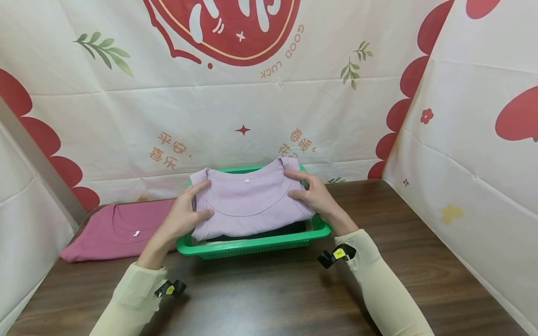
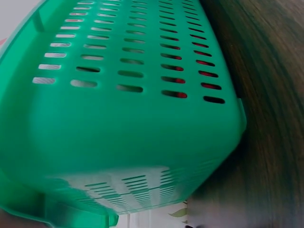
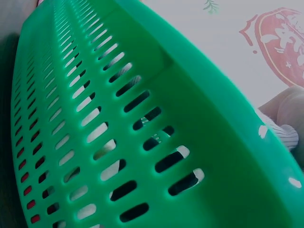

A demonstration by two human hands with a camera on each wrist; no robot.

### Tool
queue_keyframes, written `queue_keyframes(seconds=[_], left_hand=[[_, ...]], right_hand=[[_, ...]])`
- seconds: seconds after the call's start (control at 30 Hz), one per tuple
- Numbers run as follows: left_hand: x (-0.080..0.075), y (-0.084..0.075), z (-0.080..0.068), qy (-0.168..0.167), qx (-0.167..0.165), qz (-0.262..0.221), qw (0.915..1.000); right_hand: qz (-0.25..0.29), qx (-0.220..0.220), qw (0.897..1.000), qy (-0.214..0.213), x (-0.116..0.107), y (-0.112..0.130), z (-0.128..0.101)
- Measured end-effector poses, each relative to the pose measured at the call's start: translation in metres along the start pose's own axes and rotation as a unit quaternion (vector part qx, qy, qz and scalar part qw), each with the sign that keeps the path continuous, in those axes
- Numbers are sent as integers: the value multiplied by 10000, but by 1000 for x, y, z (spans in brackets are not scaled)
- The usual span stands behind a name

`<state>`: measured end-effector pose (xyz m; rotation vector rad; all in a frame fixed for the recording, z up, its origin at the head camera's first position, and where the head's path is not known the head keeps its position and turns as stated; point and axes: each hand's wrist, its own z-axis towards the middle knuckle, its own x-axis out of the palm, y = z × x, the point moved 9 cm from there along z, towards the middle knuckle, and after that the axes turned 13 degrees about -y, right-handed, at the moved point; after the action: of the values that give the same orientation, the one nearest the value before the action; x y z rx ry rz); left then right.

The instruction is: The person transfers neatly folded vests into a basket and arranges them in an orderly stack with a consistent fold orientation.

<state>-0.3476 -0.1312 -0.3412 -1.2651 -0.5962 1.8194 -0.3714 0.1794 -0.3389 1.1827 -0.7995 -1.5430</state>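
Note:
A folded lilac shirt (image 1: 248,200) with a small white neck label lies over the green basket (image 1: 256,246), its neckline toward the back. My left hand (image 1: 185,214) grips its left side, with thumb and forefinger on top. On the opposite side my right hand (image 1: 313,193) holds the shirt the same way, the other fingers hidden. Dark cloth (image 1: 290,228) shows beneath the shirt inside the basket. Slotted basket walls (image 2: 128,128) fill the left wrist view. In the right wrist view, part of the right hand (image 3: 292,107) appears beyond the basket rim (image 3: 228,109).
A folded dark pink shirt (image 1: 126,228) lies on the brown wooden table (image 1: 252,298), left of the basket. White printed cloth (image 1: 201,112) hangs behind and at both sides of the table. Each wrist wears a small black camera mount (image 1: 336,255).

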Motion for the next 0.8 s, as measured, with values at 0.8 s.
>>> queue_keyframes(seconds=[0.8], left_hand=[[5,1,-3,166,28,171,9997]], right_hand=[[-379,-193,9991,-35,4,-1,0]])
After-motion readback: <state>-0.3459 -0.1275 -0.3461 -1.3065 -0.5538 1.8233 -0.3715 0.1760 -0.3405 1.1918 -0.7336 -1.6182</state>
